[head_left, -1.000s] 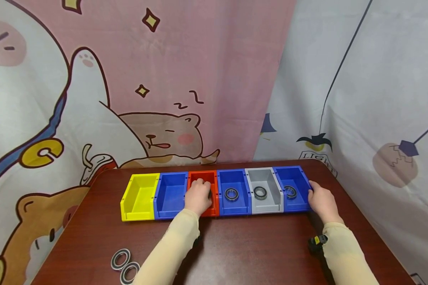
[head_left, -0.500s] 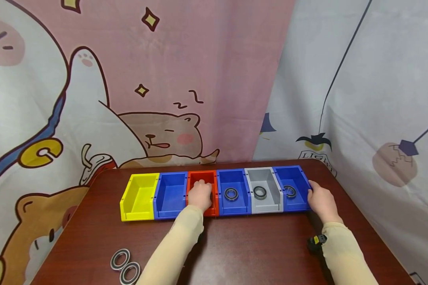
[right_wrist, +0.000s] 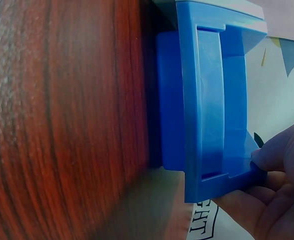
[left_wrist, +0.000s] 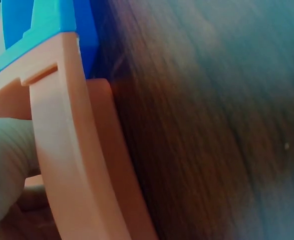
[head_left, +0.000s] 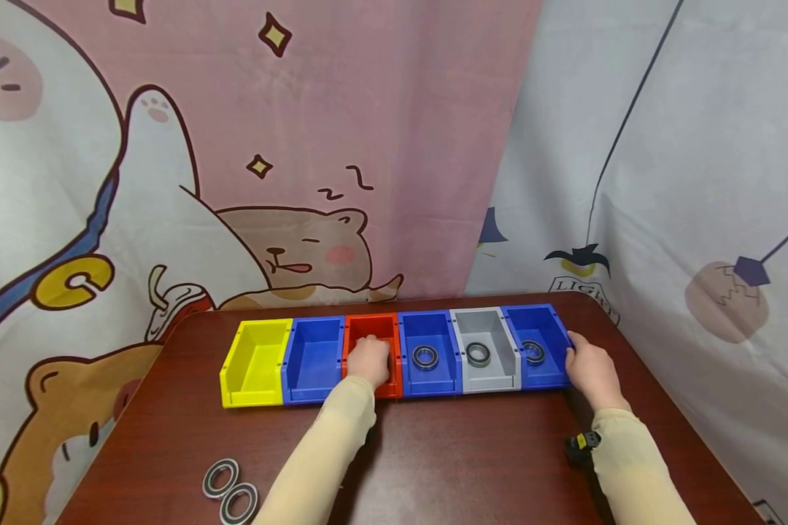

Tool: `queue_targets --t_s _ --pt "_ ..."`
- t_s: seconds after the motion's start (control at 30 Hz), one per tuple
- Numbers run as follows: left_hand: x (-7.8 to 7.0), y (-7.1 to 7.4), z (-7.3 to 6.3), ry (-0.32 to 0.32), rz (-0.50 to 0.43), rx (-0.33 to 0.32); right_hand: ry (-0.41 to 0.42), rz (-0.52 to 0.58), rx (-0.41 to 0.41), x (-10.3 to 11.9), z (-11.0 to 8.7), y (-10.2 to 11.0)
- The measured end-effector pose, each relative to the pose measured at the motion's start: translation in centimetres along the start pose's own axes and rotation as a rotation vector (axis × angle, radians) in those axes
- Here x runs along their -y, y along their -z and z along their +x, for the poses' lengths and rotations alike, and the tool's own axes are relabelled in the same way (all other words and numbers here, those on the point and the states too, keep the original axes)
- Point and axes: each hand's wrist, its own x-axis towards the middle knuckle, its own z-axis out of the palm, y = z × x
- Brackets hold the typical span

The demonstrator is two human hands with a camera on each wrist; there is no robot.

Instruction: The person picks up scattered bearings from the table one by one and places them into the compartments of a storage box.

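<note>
My left hand (head_left: 369, 360) reaches down into the red bin (head_left: 394, 386), third from the left in a joined row. In the left wrist view the thumb (left_wrist: 6, 165) shows behind the bin's front wall; the fingertips are mostly hidden, and I cannot tell whether they hold a bearing. At the row's right end, my right hand (head_left: 594, 372) pinches the side wall of a blue bin (right_wrist: 207, 110) between thumb and fingers. A ball bearing (head_left: 534, 352) lies in that bin, another bearing (head_left: 478, 355) in the grey bin, and a third bearing (head_left: 425, 358) in the middle blue bin.
Left of the red bin stand another blue bin (head_left: 314, 361) and a yellow bin (head_left: 256, 364) with nothing in them. Two loose bearings (head_left: 221, 479) lie at the front left of the brown table (head_left: 466, 459). A patterned curtain (head_left: 433, 146) hangs behind.
My left hand has turned and settled slightly inside the red bin; the dark ring edge seen beside its fingers earlier is now mostly hidden. The right hand keeps its grip on the blue bin.
</note>
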Motion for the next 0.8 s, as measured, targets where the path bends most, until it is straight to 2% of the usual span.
queue_targets --t_s 0.17,0.33,0.47,0.67,0.8 --pt "0.2 0.0 -0.2 -0.026 -0.034 -0.010 0.015 -0.002 -0.010 0.0 0.0 0.1" --pt "0.5 0.1 -0.7 -0.101 -0.060 -0.048 0.036 0.002 -0.029 -0.2 0.0 -0.1" --pt "0.4 1.1 -1.4 -0.136 -0.080 -0.077 0.036 0.005 -0.029 -0.4 0.0 -0.2" --pt "0.2 3.6 -3.0 -0.112 -0.187 -0.078 0.017 0.016 -0.027 -0.4 0.0 -0.2" --pt "0.3 4.7 -4.1 -0.078 -0.261 -0.071 0.011 0.021 -0.008 -0.2 0.0 0.0"
